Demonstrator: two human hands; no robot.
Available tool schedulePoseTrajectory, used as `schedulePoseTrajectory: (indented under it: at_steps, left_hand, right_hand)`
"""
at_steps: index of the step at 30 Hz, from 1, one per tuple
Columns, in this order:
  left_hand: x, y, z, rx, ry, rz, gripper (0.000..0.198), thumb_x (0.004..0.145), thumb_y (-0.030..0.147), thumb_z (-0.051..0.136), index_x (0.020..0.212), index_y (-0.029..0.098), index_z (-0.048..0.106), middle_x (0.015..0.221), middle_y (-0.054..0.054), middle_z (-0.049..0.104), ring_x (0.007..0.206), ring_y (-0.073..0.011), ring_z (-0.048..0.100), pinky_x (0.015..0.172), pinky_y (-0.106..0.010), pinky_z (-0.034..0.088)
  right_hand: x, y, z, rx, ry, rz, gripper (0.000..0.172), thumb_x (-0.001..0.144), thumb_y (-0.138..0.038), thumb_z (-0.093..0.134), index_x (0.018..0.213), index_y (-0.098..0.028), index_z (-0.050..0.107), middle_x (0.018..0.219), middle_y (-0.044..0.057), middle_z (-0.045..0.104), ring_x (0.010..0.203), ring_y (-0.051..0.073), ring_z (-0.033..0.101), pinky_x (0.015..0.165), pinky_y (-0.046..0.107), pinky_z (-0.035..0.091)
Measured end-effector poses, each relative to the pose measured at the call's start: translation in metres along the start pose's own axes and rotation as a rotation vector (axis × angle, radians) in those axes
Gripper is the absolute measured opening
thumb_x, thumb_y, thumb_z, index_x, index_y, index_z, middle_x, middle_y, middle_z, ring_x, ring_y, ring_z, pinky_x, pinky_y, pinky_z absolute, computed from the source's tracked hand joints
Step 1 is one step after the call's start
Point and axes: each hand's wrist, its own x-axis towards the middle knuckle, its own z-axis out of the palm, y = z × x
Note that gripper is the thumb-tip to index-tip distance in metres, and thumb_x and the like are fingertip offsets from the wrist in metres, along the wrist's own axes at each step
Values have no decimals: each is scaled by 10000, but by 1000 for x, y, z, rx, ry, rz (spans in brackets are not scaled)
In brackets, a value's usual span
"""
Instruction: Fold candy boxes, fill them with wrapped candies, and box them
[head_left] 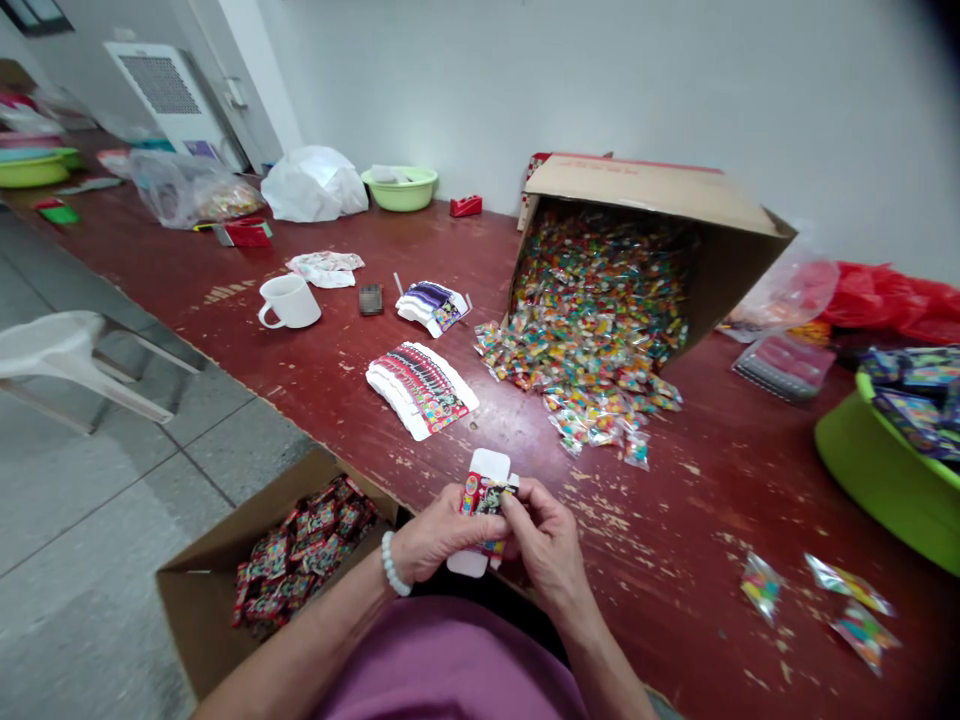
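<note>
Between my two hands is a small printed candy box (489,494), red and black with white end flaps standing out at top and bottom. My left hand (442,535) is closed on its left side, thumb across the front. On the right edge, my right hand (544,535) pinches the same box with thumb and fingers. Just beyond lies a fanned stack of flat red box blanks (422,390), with a smaller stack of purple blanks (431,306) behind it. Wrapped candies (592,320) spill toward me from a cardboard carton (739,240) tipped on its side.
Below the table edge at left, an open carton (202,610) holds filled red boxes (300,555). A white mug (290,302) stands on the red table (622,530). At right are a green basin (877,480) of dark boxes and several loose candy packets (761,585).
</note>
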Motion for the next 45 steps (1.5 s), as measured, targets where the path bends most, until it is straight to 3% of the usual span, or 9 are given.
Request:
schedulePoseTrajectory:
  at_steps: [4,8,12,16,24,29,36,40,45]
  left_hand:
    - [-3,6,0,122,161,152,344,757,253,746,1045,173,576,952,-36,683,852,-162,650,766,-261,523]
    - [-11,5,2,166,266,223,531,802,270,707,1243,265,410,966,-23,676,762,-160,663,678,-266,528]
    - [-16,3,6,190,242,227,559,847,289,656,1340,309,393,1088,-48,654,820,-171,664,703,-272,527]
    - [-15,2,2,168,197,212,458,843,271,652,1261,255,467,1042,-50,654,788,-158,642,692,-268,517]
    - [-13,7,-9,234,42,213,229,869,293,620,1055,188,539,953,-36,642,827,-150,589,733,-265,469]
    - [-13,4,-7,302,55,214,179,894,316,590,1017,188,570,962,-42,647,868,-161,585,775,-271,454]
    - [-11,0,0,-115,98,143,529,806,327,723,1221,267,400,880,2,652,735,-148,655,698,-270,501]
    - [-7,-4,3,-243,-94,-130,533,888,596,485,1236,193,475,812,-65,674,543,-190,668,492,-272,493]
    - [-1,-8,8,-239,-8,-115,592,915,640,352,1259,188,520,677,-31,645,412,-147,593,393,-224,431]
  right_hand:
    - [2,-4,-4,-64,20,-25,252,880,-410,602,921,-178,690,833,37,690,731,173,614,663,272,511]
    - [2,-4,-1,99,71,13,371,855,-390,646,1170,-210,568,848,12,667,762,172,627,700,286,522]
    - [1,0,4,154,105,-13,369,847,-376,667,1164,-237,539,885,5,660,809,163,630,740,279,517]
    - [0,3,2,144,40,-36,280,856,-399,657,1065,-217,617,961,33,679,854,174,625,786,290,510]
    - [7,-6,-18,96,-60,114,279,776,-438,737,732,-170,672,724,2,639,653,136,552,638,250,446]
    - [11,-10,-18,210,-62,143,364,683,-389,819,970,-220,673,800,-6,668,703,151,602,663,262,475]
    - [6,-7,-19,-29,-69,-49,182,842,-365,688,815,-185,691,766,12,640,703,150,590,653,261,460]
    - [5,-8,-20,-168,-66,-178,143,893,-330,625,868,-210,699,762,9,618,697,146,593,638,256,456]
    - [6,-15,-23,-227,-182,-222,183,915,-342,595,841,-211,699,833,30,657,755,160,638,712,281,491]
